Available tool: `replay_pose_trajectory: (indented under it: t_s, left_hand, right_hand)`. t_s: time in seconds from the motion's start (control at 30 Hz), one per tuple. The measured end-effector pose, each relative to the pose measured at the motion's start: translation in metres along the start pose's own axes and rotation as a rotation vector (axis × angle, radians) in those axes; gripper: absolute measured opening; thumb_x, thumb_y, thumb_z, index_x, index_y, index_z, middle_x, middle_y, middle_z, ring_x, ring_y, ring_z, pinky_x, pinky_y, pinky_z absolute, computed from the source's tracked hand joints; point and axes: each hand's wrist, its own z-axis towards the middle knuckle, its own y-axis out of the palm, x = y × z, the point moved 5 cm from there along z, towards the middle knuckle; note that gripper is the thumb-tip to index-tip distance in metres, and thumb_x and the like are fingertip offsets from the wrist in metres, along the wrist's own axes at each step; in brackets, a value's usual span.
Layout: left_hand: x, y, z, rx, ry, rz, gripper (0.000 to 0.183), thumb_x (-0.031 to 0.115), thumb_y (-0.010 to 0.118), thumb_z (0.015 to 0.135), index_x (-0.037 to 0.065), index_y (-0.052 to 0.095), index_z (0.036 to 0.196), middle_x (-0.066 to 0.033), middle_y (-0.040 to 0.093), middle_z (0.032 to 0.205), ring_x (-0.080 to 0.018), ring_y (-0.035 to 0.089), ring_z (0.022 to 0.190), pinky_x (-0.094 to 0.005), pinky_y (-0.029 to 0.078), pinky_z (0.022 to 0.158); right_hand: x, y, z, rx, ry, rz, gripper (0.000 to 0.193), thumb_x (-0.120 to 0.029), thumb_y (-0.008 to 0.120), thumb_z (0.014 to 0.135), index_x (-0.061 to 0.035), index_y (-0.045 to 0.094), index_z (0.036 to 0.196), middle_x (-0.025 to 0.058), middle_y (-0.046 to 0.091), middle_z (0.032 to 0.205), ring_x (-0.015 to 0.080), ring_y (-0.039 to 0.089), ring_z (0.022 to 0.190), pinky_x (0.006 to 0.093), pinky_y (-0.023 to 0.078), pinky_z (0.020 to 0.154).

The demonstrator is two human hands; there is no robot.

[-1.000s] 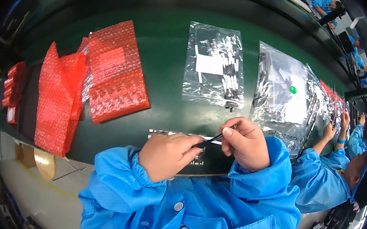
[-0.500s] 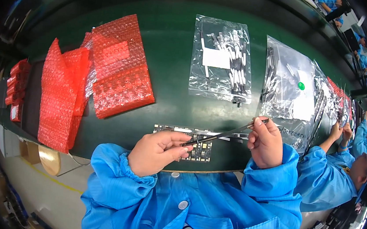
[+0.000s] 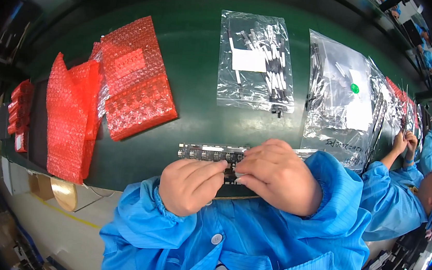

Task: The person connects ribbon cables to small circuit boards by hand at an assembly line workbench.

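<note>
Low at the front edge of the bench lies a dark circuit board panel (image 3: 198, 152) with rows of small components. My left hand (image 3: 190, 185) is over its near left part, fingers curled and closed, tips at the board. Beside it my right hand (image 3: 277, 175) bends over the right part with thumb and fingers drawn together. The fingertips of both hands nearly meet at the middle of the board. Whatever they pinch is hidden under the fingers, and the thin dark strip seen earlier cannot be made out.
Red bubble-wrap packs (image 3: 140, 81) and a loose red bubble-wrap sheet (image 3: 69, 121) lie at left. A clear bag (image 3: 254, 92) of black-and-white strips is beyond my hands; larger clear bags (image 3: 333, 104) lie right. A co-worker's blue sleeve (image 3: 389, 204) is at far right.
Both hands have come down onto the board and closed in on each other; the right moved left. The thin dark strip stretched between them has gone out of sight.
</note>
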Motion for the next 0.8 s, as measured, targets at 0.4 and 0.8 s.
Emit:
replay_pose_trajectory:
  t_s: [0.4, 0.8]
  left_hand:
    - [-0.009, 0.004, -0.015, 0.101, 0.001, -0.022, 0.028, 0.006, 0.065, 0.067, 0.002, 0.057, 0.093, -0.0158, 0.062, 0.095, -0.0278, 0.063, 0.079, -0.0348, 0.052, 0.064]
    - [-0.011, 0.051, -0.028, -0.287, -0.088, 0.006, 0.035, 0.017, 0.074, 0.062, 0.007, 0.063, 0.094, -0.0095, 0.057, 0.104, -0.0259, 0.055, 0.098, -0.0379, 0.046, 0.08]
  right_hand:
    - [0.021, 0.016, -0.006, -0.091, 0.39, 0.342, 0.013, -0.014, 0.063, 0.079, -0.0042, 0.063, 0.087, 0.0135, 0.063, 0.08, 0.0291, 0.062, 0.075, 0.0346, 0.049, 0.067]
    - [0.067, 0.036, -0.043, -0.066, 0.655, 0.131, 0.016, -0.021, 0.062, 0.079, -0.0067, 0.064, 0.084, 0.0111, 0.064, 0.077, 0.0283, 0.062, 0.072, 0.0361, 0.049, 0.064]
